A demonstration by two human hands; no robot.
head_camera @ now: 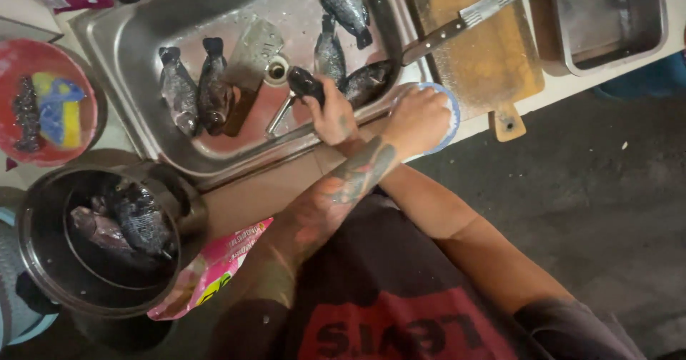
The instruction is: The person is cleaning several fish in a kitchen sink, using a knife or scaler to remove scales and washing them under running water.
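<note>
My arms are crossed over the front edge of a steel sink (136,52). My right hand (331,111) is closed around a dark-handled metal tool (300,85) near the drain, close to a dark fish (366,81). My tattooed left hand (418,120) lies on top of a white bowl with a blue rim (449,117) at the sink's right corner. Several more dark fish lie in the sink, two at the left (194,92) and two at the back (343,2).
A knife (464,20) lies across a wooden cutting board (486,52) right of the sink, beside a steel tray (607,24). A dark pot (43,260) with fish stands at lower left, next to a pink packet (214,267). A red bowl (14,60) holds a sponge.
</note>
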